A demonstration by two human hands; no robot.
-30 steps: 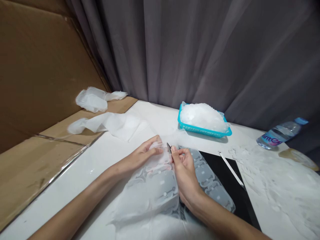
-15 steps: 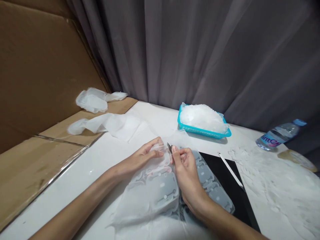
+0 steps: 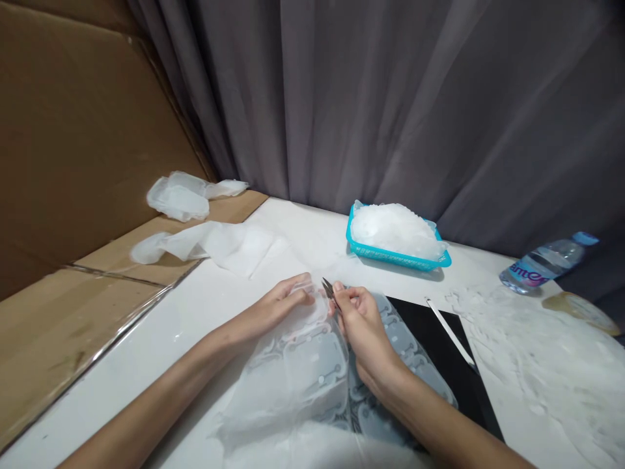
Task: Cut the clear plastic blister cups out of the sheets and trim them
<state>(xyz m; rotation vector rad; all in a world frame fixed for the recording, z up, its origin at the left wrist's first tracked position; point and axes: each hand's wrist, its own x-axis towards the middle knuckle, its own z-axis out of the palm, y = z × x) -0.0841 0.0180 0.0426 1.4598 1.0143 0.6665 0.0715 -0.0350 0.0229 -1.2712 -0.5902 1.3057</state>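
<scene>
**Translucent plastic sheet under two hands at the desk's middle**

Translucent plastic, moulded into rows of small rounded pieces, lies as a sheet at lower centre of the frame, partly on the white desk and partly over a black mat. The left hand presses its fingers closed on the sheet's far corner. The right hand is curled around small metal snips, their tips touching the sheet's far edge just beside the left fingertips.

Open room lies left of the hands, where bare white desk runs to a metal edge and then to flat cardboard at lower left. To the right, the mat's edge is near the right wrist, and a thin metal strip lies slanted across the mat's far corner. Beyond it a crinkled white sheet covers the lower right.

A turquoise basket stands behind the hands, right of centre, heaped above its rim with white translucent plastic pieces. A water bottle lies on its side at the right edge. Loose clear plastic wrap trails from the desk onto the cardboard at left, with another bundle farther back.

Grey curtain closes the back; a cardboard wall stands upper left.
</scene>
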